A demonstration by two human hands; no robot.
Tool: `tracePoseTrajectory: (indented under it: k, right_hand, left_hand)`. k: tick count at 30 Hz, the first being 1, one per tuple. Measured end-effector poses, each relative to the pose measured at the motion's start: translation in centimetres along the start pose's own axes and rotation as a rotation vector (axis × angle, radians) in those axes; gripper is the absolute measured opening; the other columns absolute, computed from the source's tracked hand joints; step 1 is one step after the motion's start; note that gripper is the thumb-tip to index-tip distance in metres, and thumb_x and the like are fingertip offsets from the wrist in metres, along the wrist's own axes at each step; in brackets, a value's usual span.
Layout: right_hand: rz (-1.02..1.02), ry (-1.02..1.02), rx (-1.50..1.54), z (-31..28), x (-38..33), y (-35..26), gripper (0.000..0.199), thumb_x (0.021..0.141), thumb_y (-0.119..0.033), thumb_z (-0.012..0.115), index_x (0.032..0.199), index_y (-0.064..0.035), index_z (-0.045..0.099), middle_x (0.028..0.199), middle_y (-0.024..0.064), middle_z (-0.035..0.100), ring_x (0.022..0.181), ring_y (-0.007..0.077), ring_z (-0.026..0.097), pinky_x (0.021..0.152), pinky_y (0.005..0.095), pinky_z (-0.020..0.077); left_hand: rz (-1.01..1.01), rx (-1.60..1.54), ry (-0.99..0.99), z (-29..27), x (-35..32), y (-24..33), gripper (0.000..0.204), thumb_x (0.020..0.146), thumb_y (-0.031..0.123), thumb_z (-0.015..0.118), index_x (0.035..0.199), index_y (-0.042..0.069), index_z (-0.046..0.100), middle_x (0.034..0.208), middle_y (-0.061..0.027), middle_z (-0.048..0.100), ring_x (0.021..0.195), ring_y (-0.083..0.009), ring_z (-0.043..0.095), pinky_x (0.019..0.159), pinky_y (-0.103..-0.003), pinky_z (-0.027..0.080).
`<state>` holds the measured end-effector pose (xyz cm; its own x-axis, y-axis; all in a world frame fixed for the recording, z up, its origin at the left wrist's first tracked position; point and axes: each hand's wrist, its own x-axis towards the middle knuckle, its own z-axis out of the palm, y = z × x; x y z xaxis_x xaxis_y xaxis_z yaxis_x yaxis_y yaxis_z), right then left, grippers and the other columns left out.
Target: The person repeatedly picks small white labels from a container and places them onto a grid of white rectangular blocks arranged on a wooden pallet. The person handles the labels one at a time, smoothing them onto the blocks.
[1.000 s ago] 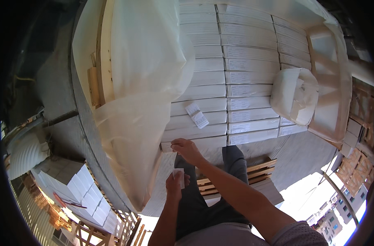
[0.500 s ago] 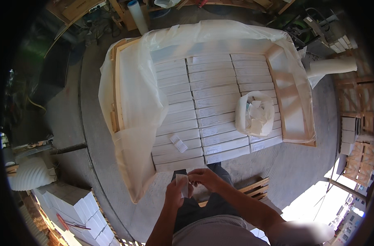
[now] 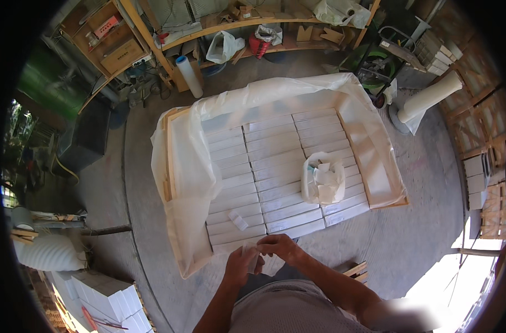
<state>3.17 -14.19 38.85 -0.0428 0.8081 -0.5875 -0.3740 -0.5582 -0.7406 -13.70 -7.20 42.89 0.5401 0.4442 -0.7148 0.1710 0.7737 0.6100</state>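
Observation:
Close in front of my body, my left hand (image 3: pixel 240 265) is closed on a small stack of whitish paper sheets, perhaps labels. My right hand (image 3: pixel 281 247) pinches at the top edge of it with bent fingers. A white sheet (image 3: pixel 273 265) shows just below the right fingers. Beyond my hands stands a wooden crate (image 3: pixel 167 161) draped with translucent plastic film (image 3: pixel 194 166). Rows of long white boxes (image 3: pixel 272 145) fill it. On the near left boxes lies a printed label sheet (image 3: pixel 238 220). A white bag (image 3: pixel 309 186) with paper scraps stands on the boxes at the right.
Behind the crate are a wooden shelf (image 3: pixel 225 25) and an upright film roll (image 3: pixel 189 76). A hand truck (image 3: pixel 383 64) and a large white roll (image 3: pixel 433 95) stand at the back right. Stacked white boxes (image 3: pixel 111 302) and a ribbed white roll (image 3: pixel 50 252) are at the near left.
My view has tilted up, bringing the shelf into sight. Both hands stay together; a white sheet now shows below my right fingers.

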Motion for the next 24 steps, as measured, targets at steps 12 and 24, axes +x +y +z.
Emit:
tracePoseTrajectory:
  k: [12, 24]
  right_hand:
    - [-0.030, 0.192, -0.340, 0.0, -5.0, -4.3, 0.030, 0.085, -0.026, 0.070, 0.102, -0.0012, 0.071, 0.077, 0.0039, 0.069, 0.066, 0.0093, 0.060, 0.062, 0.0270, 0.0515]
    - [-0.276, 0.447, -0.687, 1.2, -5.1, -1.8, 0.027, 0.081, -0.028, 0.069, 0.096, -0.0050, 0.072, 0.082, 0.0129, 0.071, 0.072, 0.0260, 0.068, 0.069, 0.0331, 0.0540]
  left_hand:
    - [0.070, 0.406, -0.077, 2.4, -1.4, 1.2, 0.027, 0.094, 0.021, 0.049, 0.099, -0.003, 0.059, 0.078, -0.0105, 0.066, 0.060, -0.0159, 0.061, 0.054, -0.029, 0.049]
    - [0.077, 0.664, -0.095, 4.1, -2.0, 3.2, 0.031, 0.096, 0.024, 0.048, 0.100, -0.005, 0.059, 0.079, -0.0133, 0.067, 0.063, -0.0178, 0.066, 0.056, -0.031, 0.052]
